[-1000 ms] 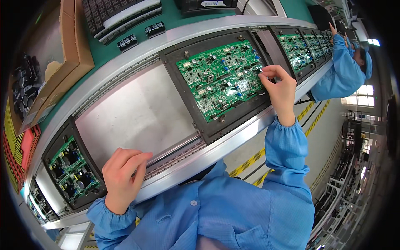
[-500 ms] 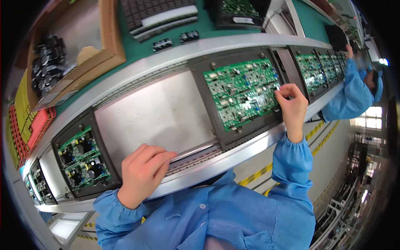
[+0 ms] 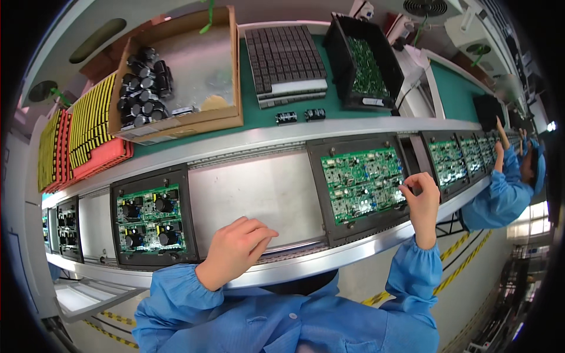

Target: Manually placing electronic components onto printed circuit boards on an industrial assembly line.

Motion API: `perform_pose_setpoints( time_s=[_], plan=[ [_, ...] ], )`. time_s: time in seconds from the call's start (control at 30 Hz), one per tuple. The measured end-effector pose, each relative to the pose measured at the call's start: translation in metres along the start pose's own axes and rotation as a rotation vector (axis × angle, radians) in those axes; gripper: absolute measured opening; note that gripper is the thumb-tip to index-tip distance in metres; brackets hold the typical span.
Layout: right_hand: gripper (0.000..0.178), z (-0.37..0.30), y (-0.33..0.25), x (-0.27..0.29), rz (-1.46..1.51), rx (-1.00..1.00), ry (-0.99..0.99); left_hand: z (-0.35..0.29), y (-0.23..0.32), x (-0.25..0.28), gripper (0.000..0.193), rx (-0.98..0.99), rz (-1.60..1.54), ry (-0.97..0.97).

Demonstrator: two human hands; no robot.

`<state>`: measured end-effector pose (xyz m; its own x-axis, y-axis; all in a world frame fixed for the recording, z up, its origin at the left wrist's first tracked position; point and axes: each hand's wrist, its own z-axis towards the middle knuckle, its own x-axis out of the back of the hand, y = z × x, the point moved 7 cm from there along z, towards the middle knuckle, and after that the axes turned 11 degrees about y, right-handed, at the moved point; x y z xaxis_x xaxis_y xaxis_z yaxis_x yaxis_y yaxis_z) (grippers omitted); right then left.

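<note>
My right hand (image 3: pixel 423 203) is pinched at the right edge of a green circuit board (image 3: pixel 360 182) in a black carrier frame (image 3: pixel 319 176). Whatever its fingertips hold, if anything, is too small to make out. My left hand (image 3: pixel 235 250) hovers over the front side of the line, beside a bare metal plate (image 3: pixel 259 191). Its fingers are curled together, pointing right, and their inner side is hidden. Left of it, another carrier holds a board with large black capacitors (image 3: pixel 163 203).
Behind the rail (image 3: pixel 253 134) stand a cardboard box (image 3: pixel 234 76) of black capacitors, a stack of black trays (image 3: pixel 285 62), two loose capacitors (image 3: pixel 286 117) and a black bin (image 3: pixel 335 65) of green boards. Yellow and red trays (image 3: pixel 97 123) sit far left. A co-worker (image 3: pixel 500 197) is at right.
The view has tilted up, so the bench's back shows more and things sit lower in the picture. My right hand stays by the board's right edge; a small pale spot at its fingertips no longer shows.
</note>
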<state>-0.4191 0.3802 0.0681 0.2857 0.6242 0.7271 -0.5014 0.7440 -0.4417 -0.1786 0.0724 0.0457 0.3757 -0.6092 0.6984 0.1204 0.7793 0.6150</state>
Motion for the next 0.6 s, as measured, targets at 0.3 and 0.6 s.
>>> perform_pose_setpoints(
  time_s=[0.3, 0.6],
  plan=[
    [0.029, 0.116, -0.151, -0.067, 0.367, 0.447, -0.147, 0.068, 0.042, 0.04, 0.017, -0.203, 0.099, 0.07],
    [0.026, 0.168, -0.169, -0.175, 0.008, 0.695, -0.052, 0.207, -0.038, -0.009, 0.018, -0.221, 0.951, 0.547]
  ],
)
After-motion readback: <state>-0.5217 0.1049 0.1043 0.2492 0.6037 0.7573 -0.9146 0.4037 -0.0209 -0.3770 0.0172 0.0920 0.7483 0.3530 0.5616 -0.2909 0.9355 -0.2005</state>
